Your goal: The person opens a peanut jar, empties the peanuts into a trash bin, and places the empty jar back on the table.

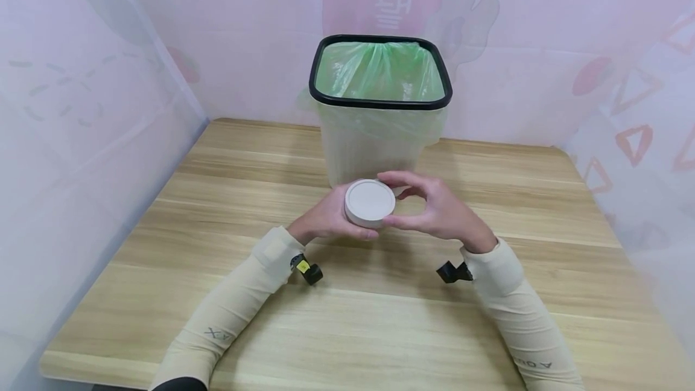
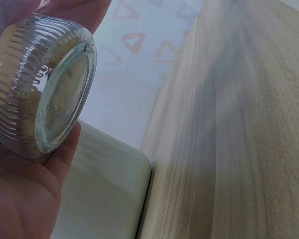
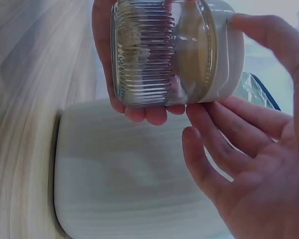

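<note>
The left hand (image 1: 330,215) was curled round a ribbed glass jar (image 3: 144,55), while the right hand (image 1: 442,210) pinched the white lid (image 1: 370,201) (it sat at the jar's mouth) between thumb and fingers. Below the grip lay the wood-grain tabletop (image 1: 347,330); just beyond it stood a black-rimmed waste bin (image 1: 369,143) lined with a green plastic bag (image 1: 380,71), before a pink-printed backdrop (image 1: 521,35).
</note>
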`<state>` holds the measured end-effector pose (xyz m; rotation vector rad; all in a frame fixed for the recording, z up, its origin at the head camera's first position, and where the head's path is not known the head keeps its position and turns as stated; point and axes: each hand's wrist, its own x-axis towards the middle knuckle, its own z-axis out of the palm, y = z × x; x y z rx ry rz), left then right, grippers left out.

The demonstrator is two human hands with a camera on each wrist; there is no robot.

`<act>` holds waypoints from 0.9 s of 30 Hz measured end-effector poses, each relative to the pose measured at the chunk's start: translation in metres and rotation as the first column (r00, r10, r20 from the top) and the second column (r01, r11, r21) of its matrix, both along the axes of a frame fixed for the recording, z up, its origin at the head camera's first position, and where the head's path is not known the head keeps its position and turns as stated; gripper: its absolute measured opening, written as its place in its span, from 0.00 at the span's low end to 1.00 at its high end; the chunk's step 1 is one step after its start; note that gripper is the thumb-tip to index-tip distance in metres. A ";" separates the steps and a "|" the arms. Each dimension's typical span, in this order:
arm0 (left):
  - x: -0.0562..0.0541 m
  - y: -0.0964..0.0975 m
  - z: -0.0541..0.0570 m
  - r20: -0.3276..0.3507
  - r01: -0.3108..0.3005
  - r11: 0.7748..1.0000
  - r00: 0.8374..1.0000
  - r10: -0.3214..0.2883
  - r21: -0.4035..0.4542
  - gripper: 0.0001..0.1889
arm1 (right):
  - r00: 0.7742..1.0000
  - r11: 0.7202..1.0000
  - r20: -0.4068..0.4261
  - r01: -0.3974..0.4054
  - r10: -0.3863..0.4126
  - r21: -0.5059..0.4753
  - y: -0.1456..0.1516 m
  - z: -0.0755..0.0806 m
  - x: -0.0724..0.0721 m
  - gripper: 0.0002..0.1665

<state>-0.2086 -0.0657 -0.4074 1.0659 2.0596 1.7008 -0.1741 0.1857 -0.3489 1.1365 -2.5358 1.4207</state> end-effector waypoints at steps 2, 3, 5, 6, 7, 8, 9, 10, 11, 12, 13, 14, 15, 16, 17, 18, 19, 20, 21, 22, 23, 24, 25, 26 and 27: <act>0.000 0.000 0.000 -0.003 -0.004 1.000 1.000 0.004 -0.001 0.47 | 1.000 1.000 0.004 -0.007 0.007 0.009 0.000 0.001 0.001 0.43; 0.001 0.000 0.000 -0.006 -0.008 1.000 1.000 0.007 -0.004 0.47 | 1.000 1.000 0.003 -0.005 0.005 0.016 0.000 0.001 0.001 0.45; 0.001 0.000 0.000 -0.008 -0.014 1.000 1.000 0.014 -0.008 0.47 | 1.000 0.999 -0.017 0.014 -0.014 0.038 -0.002 0.001 0.003 0.48; 0.001 0.000 0.000 -0.009 -0.016 1.000 1.000 0.016 -0.010 0.47 | 0.999 0.998 -0.033 0.031 -0.029 0.050 -0.003 0.002 0.005 0.49; 0.001 0.000 0.000 -0.010 -0.019 1.000 1.000 0.019 -0.009 0.47 | 0.997 0.997 -0.057 0.053 -0.050 0.064 -0.004 0.002 0.006 0.50; 0.000 0.000 0.000 -0.007 -0.019 1.000 1.000 0.019 -0.006 0.47 | 0.994 0.994 -0.086 0.078 -0.072 0.079 -0.006 0.003 0.007 0.51; 0.000 0.000 0.000 -0.006 -0.018 1.000 1.000 0.018 -0.004 0.46 | 0.988 0.990 -0.119 0.106 -0.095 0.093 -0.008 0.003 0.009 0.51; 0.000 -0.001 0.001 -0.005 -0.019 1.000 1.000 0.019 -0.003 0.46 | 0.981 0.986 -0.152 0.134 -0.117 0.104 -0.009 0.003 0.010 0.50; 0.000 -0.001 0.001 -0.004 -0.019 1.000 1.000 0.019 -0.002 0.46 | 0.973 0.980 -0.183 0.163 -0.141 0.113 -0.011 0.003 0.012 0.50; 0.000 -0.001 0.001 -0.003 -0.020 1.000 1.000 0.020 -0.002 0.46 | 0.965 0.975 -0.208 0.187 -0.160 0.118 -0.013 0.003 0.013 0.49; 0.000 -0.001 0.001 -0.001 -0.020 1.000 1.000 0.020 -0.001 0.46 | 0.957 0.970 -0.229 0.210 -0.178 0.123 -0.014 0.003 0.014 0.47; 0.000 -0.001 0.001 -0.001 -0.021 1.000 1.000 0.021 -0.002 0.46 | 0.951 0.965 -0.241 0.228 -0.194 0.126 -0.015 0.003 0.016 0.46; 0.000 -0.001 0.001 -0.001 -0.022 1.000 1.000 0.022 -0.003 0.46 | 0.946 0.961 -0.250 0.245 -0.208 0.128 -0.017 0.002 0.017 0.45; 0.000 0.000 0.001 0.000 -0.023 1.000 1.000 0.023 -0.004 0.46 | 0.941 0.957 -0.256 0.261 -0.222 0.129 -0.018 0.002 0.018 0.45; 0.001 0.000 0.001 0.001 -0.024 1.000 1.000 0.024 -0.002 0.46 | 0.938 0.953 -0.257 0.273 -0.233 0.132 -0.019 0.001 0.019 0.45; 0.001 0.000 0.001 0.001 -0.027 1.000 1.000 0.027 -0.003 0.45 | 0.936 0.951 -0.256 0.281 -0.241 0.132 -0.021 0.001 0.020 0.45; 0.001 0.000 0.001 0.001 -0.030 1.000 1.000 0.030 -0.002 0.45 | 0.933 0.948 -0.258 0.291 -0.250 0.133 -0.022 0.000 0.020 0.45; 0.001 0.000 0.001 0.000 -0.033 0.999 0.999 0.033 -0.004 0.45 | 0.931 0.946 -0.259 0.297 -0.257 0.132 -0.023 0.000 0.020 0.45; 0.002 0.000 0.001 0.001 -0.036 0.999 0.999 0.036 -0.005 0.44 | 0.930 0.944 -0.260 0.302 -0.261 0.130 -0.024 -0.001 0.020 0.44; 0.002 0.000 0.001 0.002 -0.038 0.999 0.999 0.038 -0.006 0.44 | 0.929 0.944 -0.260 0.304 -0.264 0.127 -0.024 -0.002 0.020 0.44; 0.002 0.000 0.001 0.003 -0.041 0.999 0.999 0.041 -0.008 0.44 | 0.929 0.944 -0.260 0.304 -0.265 0.124 -0.025 -0.002 0.020 0.43; 0.002 0.000 0.001 0.003 -0.043 0.999 0.999 0.043 -0.010 0.44 | 0.929 0.945 -0.260 0.303 -0.264 0.120 -0.026 -0.003 0.019 0.43; 0.002 0.000 0.001 0.005 -0.043 0.999 0.999 0.043 -0.010 0.44 | 0.929 0.946 -0.262 0.301 -0.263 0.118 -0.026 -0.004 0.019 0.42; 0.002 0.000 0.001 0.005 -0.042 0.999 0.999 0.042 -0.011 0.43 | 0.930 0.948 -0.259 0.297 -0.260 0.115 -0.025 -0.004 0.019 0.42; 0.002 0.000 0.001 0.006 -0.040 0.999 0.999 0.040 -0.010 0.43 | 0.932 0.950 -0.255 0.292 -0.256 0.113 -0.025 -0.004 0.018 0.42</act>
